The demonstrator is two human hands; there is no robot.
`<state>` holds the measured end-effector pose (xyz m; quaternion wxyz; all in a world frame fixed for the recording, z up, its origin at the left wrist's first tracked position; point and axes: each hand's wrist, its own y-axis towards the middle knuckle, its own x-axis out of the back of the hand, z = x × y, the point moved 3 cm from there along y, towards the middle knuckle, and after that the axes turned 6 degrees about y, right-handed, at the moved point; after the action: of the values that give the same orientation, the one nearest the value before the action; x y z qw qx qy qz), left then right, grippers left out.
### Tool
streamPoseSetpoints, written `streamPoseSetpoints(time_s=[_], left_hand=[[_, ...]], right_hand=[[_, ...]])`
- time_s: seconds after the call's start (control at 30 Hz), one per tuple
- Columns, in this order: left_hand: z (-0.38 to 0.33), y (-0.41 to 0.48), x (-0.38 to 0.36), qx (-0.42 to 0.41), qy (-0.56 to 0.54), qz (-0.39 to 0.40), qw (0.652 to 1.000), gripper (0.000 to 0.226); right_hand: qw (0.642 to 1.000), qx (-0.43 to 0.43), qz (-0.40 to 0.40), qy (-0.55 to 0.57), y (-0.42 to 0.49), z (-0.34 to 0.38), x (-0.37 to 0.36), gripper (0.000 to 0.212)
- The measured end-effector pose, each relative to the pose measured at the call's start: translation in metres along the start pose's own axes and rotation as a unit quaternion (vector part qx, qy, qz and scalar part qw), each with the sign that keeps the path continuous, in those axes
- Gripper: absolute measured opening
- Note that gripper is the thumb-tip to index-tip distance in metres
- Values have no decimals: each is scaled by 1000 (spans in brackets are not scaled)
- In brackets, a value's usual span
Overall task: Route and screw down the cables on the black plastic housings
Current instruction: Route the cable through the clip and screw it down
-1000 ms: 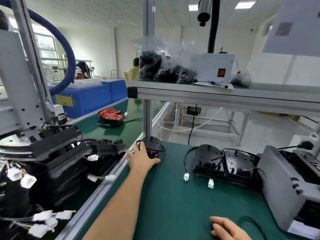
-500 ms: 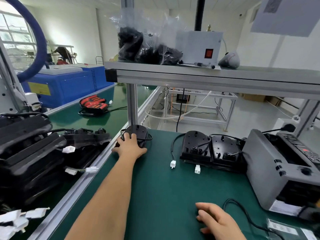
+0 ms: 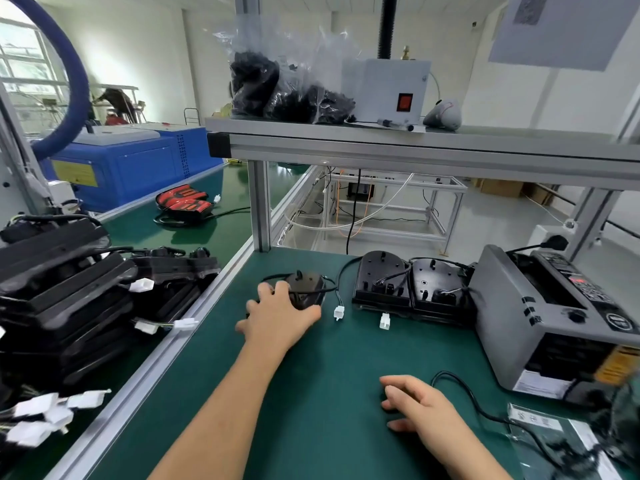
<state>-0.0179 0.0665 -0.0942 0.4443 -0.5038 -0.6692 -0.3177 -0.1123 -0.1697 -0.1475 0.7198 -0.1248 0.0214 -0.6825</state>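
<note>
Head view: nearest, at 5 o'clock of the frame, the right hand [image 3: 422, 408] is laid palm down on the green bench [image 3: 311, 393], its fingers loosely bent and nothing held in them. A thin black cord [image 3: 460, 393] is looped just beside it, at its 2 o'clock. Farther out, near the middle of the frame, the left hand [image 3: 280, 318] is laid over the near edge of a black housing [image 3: 308, 284]. The fingers are curled on top and the thumb is set against the near side, so the housing is gripped. A black cable [image 3: 273, 277] is looped around that housing. At its 3 o'clock, two white connectors [image 3: 339, 312] are seen lying on the bench, and behind them two further housings [image 3: 381, 282] are set side by side, touching. A grey machine [image 3: 512, 306] is placed just beyond these at 3 o'clock. At 9 o'clock, a stack of housings [image 3: 69, 289] is piled on the neighbouring belt. Farthest, at 12 o'clock, a shelf [image 3: 415, 147] is loaded with a clear bag [image 3: 287, 88] and a white box [image 3: 377, 88].
</note>
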Motion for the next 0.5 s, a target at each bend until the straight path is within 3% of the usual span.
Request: streamPoseSetpoints(time_s=[0.5], left_hand=[[-13,-165,-51,-89,110,-80,987,100]], right_hand=[[998,-8,39,-51,-28,11,-9,18]])
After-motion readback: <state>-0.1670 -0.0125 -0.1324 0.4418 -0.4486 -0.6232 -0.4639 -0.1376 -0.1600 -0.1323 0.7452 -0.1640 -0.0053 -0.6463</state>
